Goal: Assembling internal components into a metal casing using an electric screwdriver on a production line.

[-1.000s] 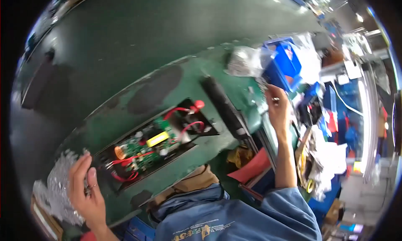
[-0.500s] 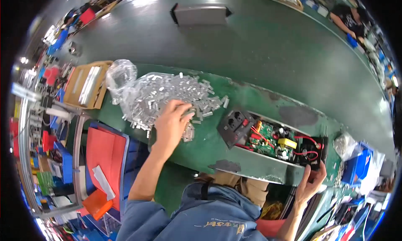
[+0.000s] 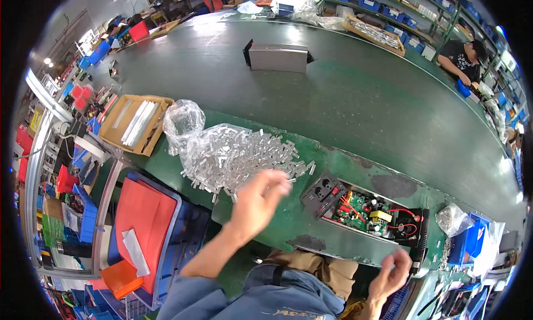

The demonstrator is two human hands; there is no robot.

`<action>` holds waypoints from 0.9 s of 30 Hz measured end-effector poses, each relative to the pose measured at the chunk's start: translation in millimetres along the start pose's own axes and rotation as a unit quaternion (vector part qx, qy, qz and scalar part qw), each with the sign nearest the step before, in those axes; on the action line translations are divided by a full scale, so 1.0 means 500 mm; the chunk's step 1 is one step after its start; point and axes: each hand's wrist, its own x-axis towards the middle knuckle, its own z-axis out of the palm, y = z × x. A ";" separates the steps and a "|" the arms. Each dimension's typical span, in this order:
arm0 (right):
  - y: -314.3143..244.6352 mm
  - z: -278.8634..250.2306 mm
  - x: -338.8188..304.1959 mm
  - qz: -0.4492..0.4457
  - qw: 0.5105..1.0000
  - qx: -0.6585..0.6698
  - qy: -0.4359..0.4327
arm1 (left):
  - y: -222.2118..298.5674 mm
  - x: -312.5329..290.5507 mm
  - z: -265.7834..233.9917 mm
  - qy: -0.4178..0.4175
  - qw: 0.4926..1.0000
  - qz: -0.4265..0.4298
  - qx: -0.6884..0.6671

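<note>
Item, one long open chassis (image 3: 355, 229), metal, at the near edge of the green counter (image 3: 294, 225), toward its right-hand end; long axis running with that edge; contents, a green circuit board (image 3: 357, 208), a yellow-topped part (image 3: 380, 215) and red leads. Fitted at its left end, one black socket panel (image 3: 322, 193), leaning outward. Item, my left grip (image 3: 256, 205): fingers bent, thumb close to them, blurred; whether it pinches anything I cannot tell. Position: over the counter, between the socket panel and the pile of small metal pieces (image 3: 244, 153), which lies beyond it toward the far edge. Item, my right grip (image 3: 392, 273): fingers loosely curled and parted, no object seen in it; just off the near edge, apart from the chassis. Governing relation: the chassis lies to the right of my left grip, socket panel foremost, and just beyond my right grip, which is the nearer to its right end. Adjacent stock: clear bag (image 3: 183, 123) beside the pile; blue bin (image 3: 469, 239) at the counter's right end.
</note>
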 end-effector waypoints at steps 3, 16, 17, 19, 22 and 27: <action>-0.101 0.092 0.026 -0.024 0.979 0.121 -0.161 | 0.085 -0.042 0.086 -0.165 0.968 0.028 -0.186; -0.063 0.057 0.006 0.061 0.990 0.079 -0.096 | 0.089 -0.056 0.183 -0.161 0.974 0.103 -0.123; -0.054 0.044 0.005 0.103 0.984 0.091 -0.111 | 0.101 -0.043 0.176 -0.171 0.972 0.096 -0.127; -0.051 0.026 0.005 0.105 0.982 0.065 -0.146 | 0.128 -0.020 0.170 -0.342 0.891 -0.169 -0.247; -0.072 0.023 0.012 0.098 0.981 0.029 -0.167 | 0.107 -0.014 0.191 -0.341 0.907 -0.045 -0.242; -0.066 0.026 0.025 0.161 0.967 0.088 -0.176 | 0.080 -0.022 0.210 -0.327 0.872 -0.123 -0.343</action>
